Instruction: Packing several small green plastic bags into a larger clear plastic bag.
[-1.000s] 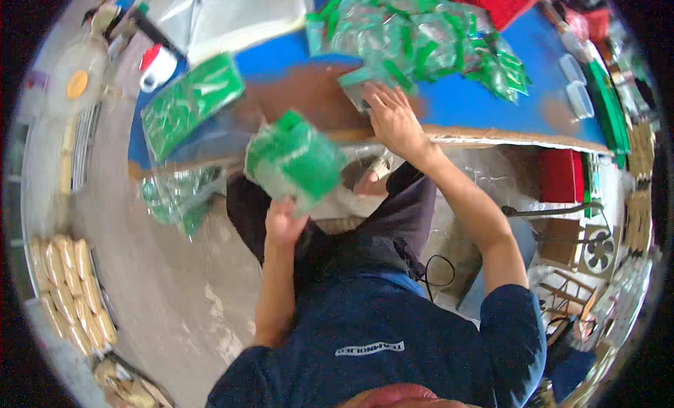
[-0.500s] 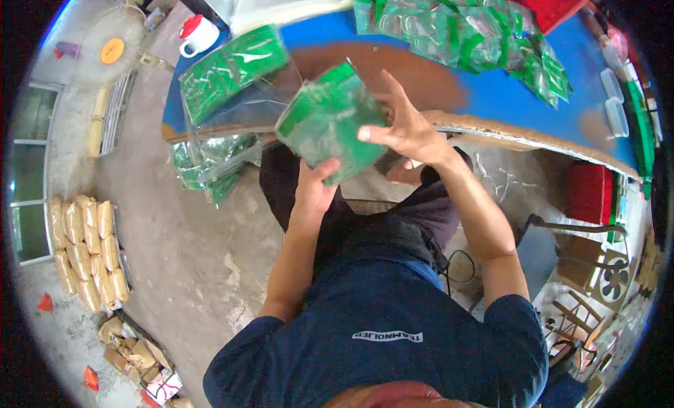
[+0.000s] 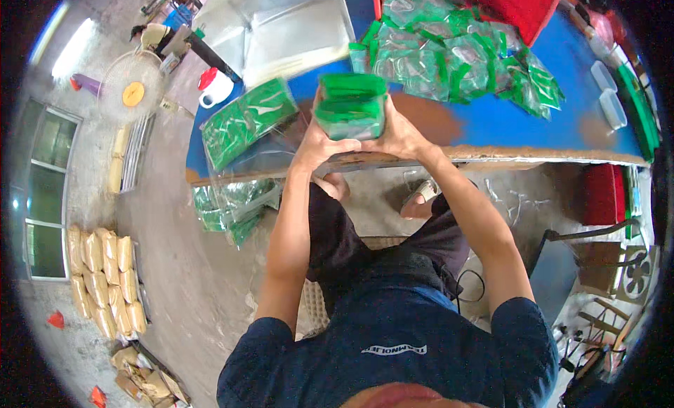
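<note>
Both hands meet over the near edge of the blue counter (image 3: 491, 127), clasped around a stack of green packets (image 3: 349, 106) held upright between them. The left hand (image 3: 319, 143) presses against the stack's left side with its fingers curled closed around the lower part, and the right hand (image 3: 400, 133) mirrors it on the right side, fingers wrapped shut against the packets, so the stack is squeezed from both sides. The stack sits just above the counter's brown worn patch (image 3: 428, 110); whether its bottom edge touches the surface cannot be told, since the hands cover it. Beyond the hands, toward the far right of the counter, lies a loose heap of green packets in clear wrapping (image 3: 456, 54), well apart from the held stack. To the left, a clear bag filled with green packets (image 3: 246, 120) lies on the counter near its left end, and another clear bag of the same packets (image 3: 228, 204) hangs or rests below the counter's edge, beside the person's left knee. A large clear plastic sheet (image 3: 281, 29) lies at the far side of the counter. On the floor to the left stand a white fan (image 3: 132, 85) and a white jug with a red lid (image 3: 214, 87), and rows of tan sacks (image 3: 102, 282) lie near the wall.
</note>
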Demonstrator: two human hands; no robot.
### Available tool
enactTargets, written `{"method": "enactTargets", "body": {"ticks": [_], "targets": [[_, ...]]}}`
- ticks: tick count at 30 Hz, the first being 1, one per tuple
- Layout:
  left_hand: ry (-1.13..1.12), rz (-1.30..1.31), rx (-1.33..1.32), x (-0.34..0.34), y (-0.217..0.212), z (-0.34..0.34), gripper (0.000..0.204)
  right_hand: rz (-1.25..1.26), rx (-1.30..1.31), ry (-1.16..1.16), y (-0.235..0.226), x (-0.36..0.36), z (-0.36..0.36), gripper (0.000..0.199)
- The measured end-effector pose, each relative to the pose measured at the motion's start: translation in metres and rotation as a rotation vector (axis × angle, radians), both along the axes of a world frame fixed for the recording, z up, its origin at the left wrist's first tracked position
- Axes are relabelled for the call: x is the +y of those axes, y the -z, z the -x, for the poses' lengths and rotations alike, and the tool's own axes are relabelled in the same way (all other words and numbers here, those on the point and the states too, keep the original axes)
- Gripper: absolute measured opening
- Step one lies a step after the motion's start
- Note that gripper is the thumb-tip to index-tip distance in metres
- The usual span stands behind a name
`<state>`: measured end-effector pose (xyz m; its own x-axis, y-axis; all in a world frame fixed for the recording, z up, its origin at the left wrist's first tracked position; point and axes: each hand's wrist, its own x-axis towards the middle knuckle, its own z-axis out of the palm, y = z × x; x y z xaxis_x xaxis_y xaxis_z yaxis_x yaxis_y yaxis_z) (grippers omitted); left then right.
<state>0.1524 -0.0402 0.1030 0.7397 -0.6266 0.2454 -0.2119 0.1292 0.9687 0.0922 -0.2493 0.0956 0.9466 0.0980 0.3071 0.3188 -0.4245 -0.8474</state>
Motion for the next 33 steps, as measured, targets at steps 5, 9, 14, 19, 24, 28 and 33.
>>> {"method": "enactTargets", "body": {"ticks": [5, 9, 14, 19, 24, 28, 33], "targets": [[-0.093, 0.073, 0.087, -0.015, 0.001, 0.000, 0.115, 0.012, 0.095, 0.035, -0.002, -0.010, -0.011, 0.103], [-0.074, 0.037, 0.152, -0.016, 0.004, 0.000, 0.103, -0.069, -0.067, 0.034, 0.010, -0.003, -0.014, 0.098], [-0.226, 0.043, 0.028, -0.026, 0.011, 0.004, 0.119, -0.174, -0.056, 0.118, 0.016, -0.003, -0.021, 0.091], [-0.168, 0.634, 0.498, -0.060, 0.019, 0.046, 0.077, -0.893, 0.119, 0.067, -0.002, 0.027, -0.008, 0.083], [-0.210, 0.281, 0.196, -0.036, 0.021, 0.029, 0.082, -0.773, -0.062, 0.071, -0.001, -0.015, -0.003, 0.090], [-0.143, -0.020, -0.139, -0.017, 0.013, 0.019, 0.132, -0.214, -0.005, 0.022, 0.006, -0.024, -0.012, 0.099], [-0.192, -0.145, -0.288, -0.018, 0.027, 0.006, 0.141, -0.355, 0.075, -0.025, 0.006, -0.030, -0.023, 0.084]]}}
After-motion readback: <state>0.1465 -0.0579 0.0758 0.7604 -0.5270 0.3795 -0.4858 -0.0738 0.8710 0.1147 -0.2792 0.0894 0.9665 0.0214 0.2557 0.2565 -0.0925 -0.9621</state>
